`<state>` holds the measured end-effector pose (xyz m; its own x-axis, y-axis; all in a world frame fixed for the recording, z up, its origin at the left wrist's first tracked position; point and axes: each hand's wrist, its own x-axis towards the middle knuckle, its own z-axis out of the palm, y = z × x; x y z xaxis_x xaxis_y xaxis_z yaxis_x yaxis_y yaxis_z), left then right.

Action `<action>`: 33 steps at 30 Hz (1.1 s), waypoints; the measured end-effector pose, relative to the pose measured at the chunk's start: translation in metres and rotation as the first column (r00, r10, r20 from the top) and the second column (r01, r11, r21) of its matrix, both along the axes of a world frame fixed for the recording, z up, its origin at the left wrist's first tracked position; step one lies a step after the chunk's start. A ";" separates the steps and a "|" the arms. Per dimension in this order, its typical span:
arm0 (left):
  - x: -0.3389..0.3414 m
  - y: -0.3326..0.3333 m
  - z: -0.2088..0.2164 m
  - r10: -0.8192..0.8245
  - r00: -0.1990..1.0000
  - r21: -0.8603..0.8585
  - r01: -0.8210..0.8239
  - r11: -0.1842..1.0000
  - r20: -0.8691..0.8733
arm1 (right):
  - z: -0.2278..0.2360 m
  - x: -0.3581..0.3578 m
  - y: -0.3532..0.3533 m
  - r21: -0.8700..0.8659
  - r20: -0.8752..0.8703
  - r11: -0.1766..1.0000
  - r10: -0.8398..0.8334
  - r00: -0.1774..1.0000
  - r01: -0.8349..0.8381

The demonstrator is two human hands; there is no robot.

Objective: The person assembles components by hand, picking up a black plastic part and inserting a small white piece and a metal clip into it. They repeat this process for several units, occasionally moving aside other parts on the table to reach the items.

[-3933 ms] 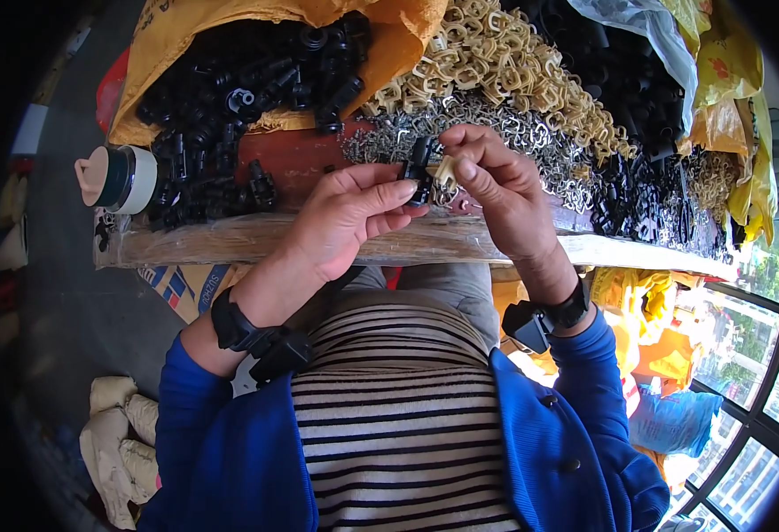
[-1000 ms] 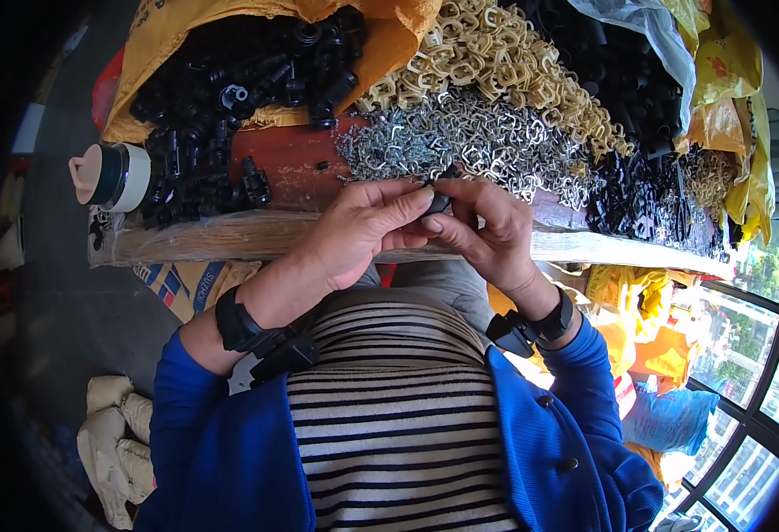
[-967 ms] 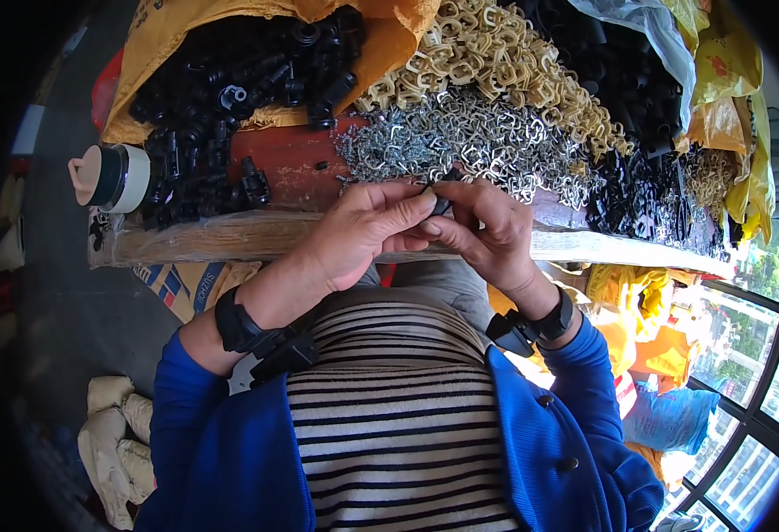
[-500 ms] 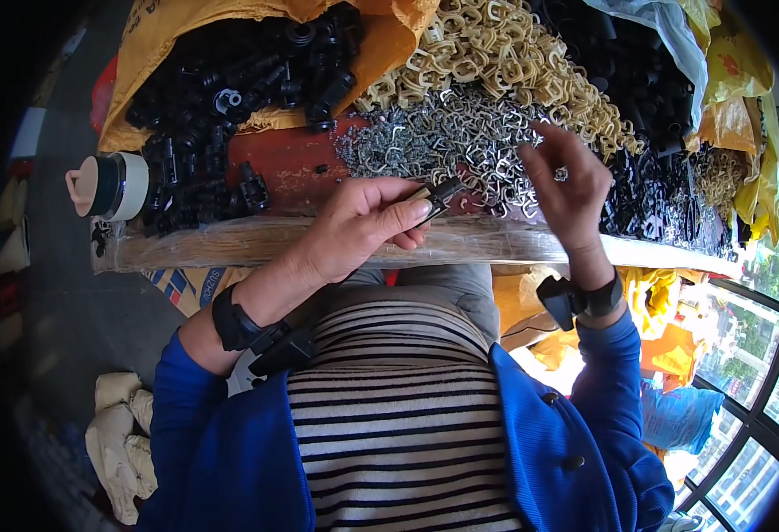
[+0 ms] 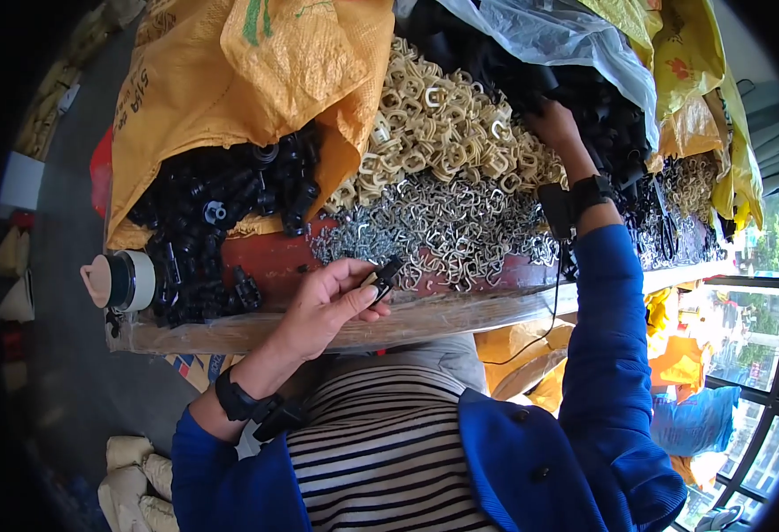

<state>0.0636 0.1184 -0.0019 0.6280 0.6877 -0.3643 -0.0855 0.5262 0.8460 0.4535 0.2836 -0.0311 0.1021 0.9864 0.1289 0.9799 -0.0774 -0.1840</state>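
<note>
Meanwhile left hand (image 5: 327,306) fingers pinch a small black plastic clip (image 5: 384,275); right hand (image 5: 553,124) fingers, buried among black parts (image 5: 602,106), unclear.

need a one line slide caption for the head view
Left hand holds a small black clip at the table edge while the right hand reaches into the far pile of black parts.

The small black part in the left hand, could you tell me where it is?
Head view, centre: the small black part sits pinched in the left hand, just below the silver clips.

Blue jacket sleeves, striped black-and-white top, black wrist straps with cable
</note>
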 end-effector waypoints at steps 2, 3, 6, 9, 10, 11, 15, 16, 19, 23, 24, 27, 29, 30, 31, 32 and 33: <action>0.004 0.003 0.002 0.077 0.996 -0.026 -0.076 0.997 0.038 | 0.012 0.010 0.002 0.012 -0.061 1.000 -0.005 0.998 0.005; 0.004 0.003 0.002 0.119 0.991 -0.047 -0.116 0.992 0.055 | 0.015 0.012 0.001 0.012 -0.124 1.000 -0.003 0.992 0.005; 0.006 0.007 0.001 0.192 0.978 -0.109 -0.182 0.977 0.085 | 0.023 0.016 -0.010 0.048 -0.319 0.998 -0.010 0.948 0.027; 0.005 0.006 -0.004 0.245 0.962 -0.166 -0.225 0.960 0.116 | 0.032 0.006 -0.038 0.111 -0.568 0.991 0.004 0.823 0.072; 0.003 0.005 -0.006 0.261 0.956 -0.190 -0.234 0.954 0.135 | 0.039 -0.008 -0.051 0.116 -0.757 0.992 0.057 0.651 0.048; 0.002 0.003 -0.008 0.277 0.948 -0.213 -0.242 0.947 0.153 | 0.045 -0.021 -0.065 0.125 -0.895 0.992 0.102 0.434 0.025; 0.002 -0.009 -0.009 0.261 0.949 -0.186 -0.228 0.956 0.178 | 0.058 -0.071 -0.116 0.092 -0.996 0.994 0.092 0.002 -0.058; 0.002 -0.014 -0.008 0.268 0.948 -0.191 -0.234 0.953 0.174 | 0.056 -0.083 -0.126 0.086 -0.996 0.994 0.086 -0.002 -0.064; 0.002 -0.027 -0.007 0.199 0.959 -0.090 -0.184 0.979 0.201 | 0.049 -0.117 -0.155 0.180 -0.980 0.979 0.171 -0.101 -0.094; -0.008 -0.042 -0.006 0.117 0.969 -0.028 -0.114 0.993 0.218 | 0.039 -0.170 -0.193 0.184 -0.968 0.954 0.135 -0.211 -0.236; -0.011 -0.045 -0.004 0.125 0.969 -0.033 -0.120 0.992 0.215 | 0.038 -0.177 -0.200 0.179 -0.968 0.954 0.128 -0.214 -0.241; -0.020 -0.053 -0.001 0.130 0.975 0.029 -0.137 0.990 0.178 | 0.032 -0.194 -0.220 0.043 -0.951 0.918 -0.084 -0.299 -0.394; -0.024 -0.058 -0.001 0.133 0.977 0.025 -0.140 0.990 0.167 | 0.032 -0.202 -0.230 0.008 -0.939 0.911 -0.135 -0.316 -0.413; -0.026 -0.060 -0.002 0.134 0.979 0.023 -0.139 0.990 0.156 | 0.032 -0.205 -0.234 -0.023 -0.925 0.902 -0.182 -0.332 -0.430; -0.028 -0.062 -0.002 0.135 0.980 0.020 -0.139 0.990 0.145 | 0.032 -0.207 -0.237 -0.054 -0.909 0.892 -0.230 -0.348 -0.448; -0.029 -0.063 -0.003 0.135 0.980 0.018 -0.139 0.990 0.146 | 0.032 -0.207 -0.238 -0.057 -0.909 0.892 -0.232 -0.346 -0.448; -0.031 -0.063 -0.003 0.108 0.986 0.024 -0.112 0.993 0.131 | 0.031 -0.205 -0.239 -0.088 -0.924 0.874 -0.252 -0.289 -0.478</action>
